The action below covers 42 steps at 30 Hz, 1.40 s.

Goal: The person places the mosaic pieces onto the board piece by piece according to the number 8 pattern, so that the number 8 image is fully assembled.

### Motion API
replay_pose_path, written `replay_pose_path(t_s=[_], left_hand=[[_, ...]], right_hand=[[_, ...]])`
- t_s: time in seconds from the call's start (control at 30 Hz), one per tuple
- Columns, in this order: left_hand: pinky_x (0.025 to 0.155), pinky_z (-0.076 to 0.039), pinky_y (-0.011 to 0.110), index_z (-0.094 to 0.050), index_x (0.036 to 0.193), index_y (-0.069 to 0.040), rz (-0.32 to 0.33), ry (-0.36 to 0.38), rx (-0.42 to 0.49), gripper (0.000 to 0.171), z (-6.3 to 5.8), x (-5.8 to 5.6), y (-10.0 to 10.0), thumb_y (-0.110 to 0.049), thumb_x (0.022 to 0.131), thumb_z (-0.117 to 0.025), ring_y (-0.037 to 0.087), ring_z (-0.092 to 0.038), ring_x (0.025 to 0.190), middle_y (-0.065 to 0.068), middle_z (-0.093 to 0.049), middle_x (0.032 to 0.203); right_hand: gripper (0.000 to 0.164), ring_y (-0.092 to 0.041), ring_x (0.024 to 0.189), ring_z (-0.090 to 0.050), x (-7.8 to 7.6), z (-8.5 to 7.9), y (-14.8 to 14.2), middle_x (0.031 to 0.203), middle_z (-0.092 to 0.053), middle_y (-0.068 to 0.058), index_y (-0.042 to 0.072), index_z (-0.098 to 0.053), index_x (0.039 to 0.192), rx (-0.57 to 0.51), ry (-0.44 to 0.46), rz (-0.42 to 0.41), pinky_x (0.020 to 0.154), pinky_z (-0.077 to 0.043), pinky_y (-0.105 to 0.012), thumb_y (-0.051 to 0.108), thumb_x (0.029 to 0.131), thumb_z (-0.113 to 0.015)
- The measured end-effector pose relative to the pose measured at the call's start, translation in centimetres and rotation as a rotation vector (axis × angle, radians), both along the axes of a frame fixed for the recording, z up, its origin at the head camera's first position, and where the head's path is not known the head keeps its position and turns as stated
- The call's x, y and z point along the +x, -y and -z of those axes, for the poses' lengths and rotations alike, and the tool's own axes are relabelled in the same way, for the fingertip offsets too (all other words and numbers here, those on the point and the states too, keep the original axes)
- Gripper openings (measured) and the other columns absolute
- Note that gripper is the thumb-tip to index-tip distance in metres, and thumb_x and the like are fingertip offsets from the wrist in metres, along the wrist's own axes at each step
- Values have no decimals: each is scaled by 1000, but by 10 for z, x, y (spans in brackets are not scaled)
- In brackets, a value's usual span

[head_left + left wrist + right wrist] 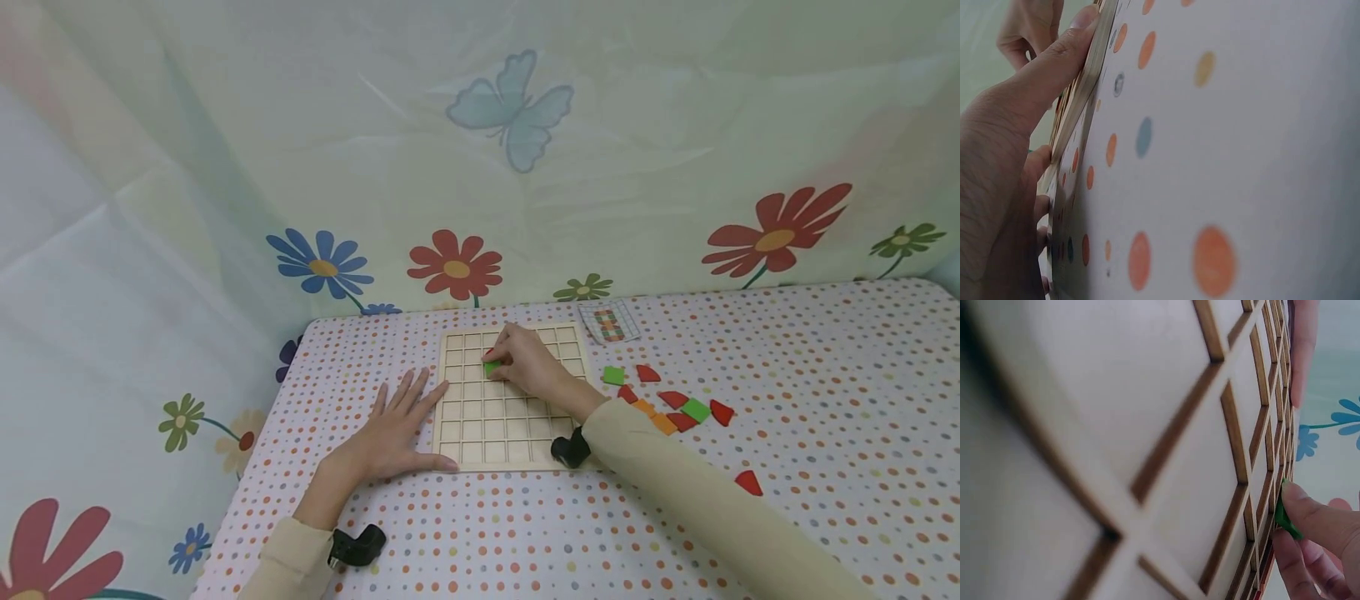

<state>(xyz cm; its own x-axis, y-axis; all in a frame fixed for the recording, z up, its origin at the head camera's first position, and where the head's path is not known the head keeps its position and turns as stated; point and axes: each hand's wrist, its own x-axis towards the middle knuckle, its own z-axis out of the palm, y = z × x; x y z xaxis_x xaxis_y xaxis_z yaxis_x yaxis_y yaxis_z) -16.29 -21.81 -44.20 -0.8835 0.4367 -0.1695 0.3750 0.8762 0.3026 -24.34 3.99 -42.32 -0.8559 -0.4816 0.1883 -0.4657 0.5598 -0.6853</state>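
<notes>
A wooden grid board with square cells lies on the dotted tablecloth. Over its upper part my right hand pinches a green square tile between thumb and fingers. The right wrist view shows this green tile tilted, right at the grid's ridges. A bit of red shows just beyond it on the board, mostly hidden by the fingers. My left hand rests at the board's left side with fingers spread. In the left wrist view its thumb presses on the board's edge.
Right of the board lie loose pieces: green squares, red quarter-circles and orange pieces. One red piece sits apart, nearer the front. A printed pattern card lies by the board's far right corner. A flowered curtain hangs behind.
</notes>
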Motion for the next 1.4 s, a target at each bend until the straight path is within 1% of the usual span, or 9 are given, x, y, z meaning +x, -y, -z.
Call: replay_pose_path(t_s=[0.07,0.23,0.5,0.63,0.87,1.0,1.1,1.2,1.4], left_hand=[[126,-1,66,-20,169,-20,2,-1,1,114,0,0,0,-74,83,-72,37,1,161,13,-6,176],[126,-1,66,-20,169,-20,2,1,7,115,0,0,1,-74,83,-72,37,1,161,13,-5,176],[126,-1,67,-20,169,-20,7,3,16,114,0,0,1,-74,83,-72,37,1,161,13,-6,176],[125,-1,67,-20,169,-20,11,4,18,114,0,1,0,-73,83,-72,38,1,161,14,-6,176],[126,-1,67,-20,169,-20,12,-1,11,114,0,0,1,-74,83,-72,37,1,161,13,-5,176],[126,-1,67,-20,169,-20,9,4,12,114,1,0,0,-74,83,-72,37,1,161,14,-6,176],[125,-1,67,-20,169,-20,6,13,14,114,2,2,0,-74,83,-72,38,1,161,14,-5,176],[125,0,67,-20,169,-20,1,12,13,115,2,2,0,-74,83,-72,38,1,161,14,-5,176],[126,0,67,-20,169,-21,9,-5,10,114,1,1,0,-75,83,-71,38,0,161,14,-5,176]], right_hand=[[26,-19,84,-54,1,0,0,96,-60,-7,-3,-80,111,1,22,7,70,-45,-27,0,86,-84],[29,-17,83,-53,2,3,0,97,-59,-8,-4,-77,117,10,31,1,69,-44,-25,0,89,-80],[28,-16,78,-50,2,4,0,95,-59,-10,-7,-76,117,6,22,-18,66,-41,-24,-1,90,-80],[29,-16,79,-51,3,3,1,96,-60,-10,-6,-76,118,35,5,-32,68,-43,-25,1,90,-80],[20,-23,93,-60,2,2,5,100,-65,-10,-4,-80,111,84,16,-25,80,-52,-31,1,92,-79],[22,-21,92,-63,4,-1,3,102,-67,-10,-5,-79,113,83,45,-27,77,-53,-28,1,91,-80],[23,-18,87,-62,8,-7,-2,101,-69,-11,-6,-78,113,76,25,-74,73,-53,-27,2,92,-80],[20,-18,86,-62,15,-18,-14,98,-69,-9,-4,-79,112,67,14,-121,74,-54,-29,5,94,-78],[9,-16,90,-66,40,-39,-62,97,-67,0,4,-81,103,85,0,-158,81,-60,-31,8,97,-75]])
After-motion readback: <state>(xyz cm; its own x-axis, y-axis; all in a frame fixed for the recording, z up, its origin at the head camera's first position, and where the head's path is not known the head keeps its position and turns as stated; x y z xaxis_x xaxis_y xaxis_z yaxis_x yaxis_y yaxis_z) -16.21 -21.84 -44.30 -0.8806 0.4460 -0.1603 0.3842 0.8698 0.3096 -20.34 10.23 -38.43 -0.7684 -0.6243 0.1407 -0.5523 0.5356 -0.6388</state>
